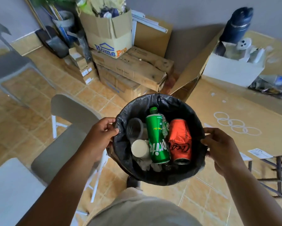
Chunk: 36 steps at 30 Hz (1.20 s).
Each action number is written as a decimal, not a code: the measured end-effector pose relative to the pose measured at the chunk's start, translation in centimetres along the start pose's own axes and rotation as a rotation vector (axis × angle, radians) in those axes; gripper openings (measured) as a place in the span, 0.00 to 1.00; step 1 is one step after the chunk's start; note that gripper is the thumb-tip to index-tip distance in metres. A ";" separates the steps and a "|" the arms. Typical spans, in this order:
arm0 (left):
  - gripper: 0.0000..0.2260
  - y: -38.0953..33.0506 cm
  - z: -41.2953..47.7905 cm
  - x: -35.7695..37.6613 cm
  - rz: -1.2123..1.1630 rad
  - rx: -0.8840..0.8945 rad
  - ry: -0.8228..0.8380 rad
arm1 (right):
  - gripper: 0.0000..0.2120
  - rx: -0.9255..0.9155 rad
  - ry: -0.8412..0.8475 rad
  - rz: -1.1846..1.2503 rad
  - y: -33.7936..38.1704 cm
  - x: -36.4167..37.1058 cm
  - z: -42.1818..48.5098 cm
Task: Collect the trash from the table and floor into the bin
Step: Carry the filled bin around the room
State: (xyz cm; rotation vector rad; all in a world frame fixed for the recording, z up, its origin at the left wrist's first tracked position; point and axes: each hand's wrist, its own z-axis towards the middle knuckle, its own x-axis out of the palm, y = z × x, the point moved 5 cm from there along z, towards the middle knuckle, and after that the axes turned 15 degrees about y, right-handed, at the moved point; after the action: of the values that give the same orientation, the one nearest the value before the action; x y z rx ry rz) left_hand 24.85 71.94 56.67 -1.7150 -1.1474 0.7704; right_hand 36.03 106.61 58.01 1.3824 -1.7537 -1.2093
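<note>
Here both hands — left hand (99, 134), right hand (218, 149) — clasp the bin (158, 176); cans (156, 141) lie lengthwise, near-to-far.

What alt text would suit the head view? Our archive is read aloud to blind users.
Two hands hold a bin lined with a black bag, the left hand and right hand on opposite rims. Inside lie a green Sprite can, a dented red Coca-Cola can, a clear cup and a white cup. Cardboard boxes are stacked on the tiled floor behind.
</note>
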 end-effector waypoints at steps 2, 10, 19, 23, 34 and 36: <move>0.13 -2.0 3.7 -1.1 0.022 0.004 0.021 | 0.18 -0.018 -0.012 -0.007 2.2 0.4 4.0; 0.12 -8.0 16.5 -4.9 0.044 -0.009 -0.048 | 0.17 -0.061 0.070 -0.013 9.8 3.0 20.2; 0.13 -12.3 27.0 -8.2 -0.053 -0.040 -0.297 | 0.17 -0.063 0.313 -0.142 17.6 6.9 39.4; 0.13 -13.9 29.2 -10.1 -0.126 -0.032 -0.411 | 0.20 -0.078 0.409 -0.201 21.5 10.6 46.0; 0.12 -14.0 34.6 -21.9 -0.284 -0.049 -0.631 | 0.15 -0.027 0.646 -0.352 27.4 27.2 57.7; 0.11 -14.0 35.7 -25.1 -0.303 -0.063 -0.645 | 0.15 -0.005 0.661 -0.355 28.3 30.9 59.1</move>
State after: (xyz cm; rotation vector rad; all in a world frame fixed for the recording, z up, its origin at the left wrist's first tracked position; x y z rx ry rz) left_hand -20.04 62.98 55.70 -1.3181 -1.8316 1.1399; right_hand -35.61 95.62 56.94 1.8725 -1.0739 -0.7766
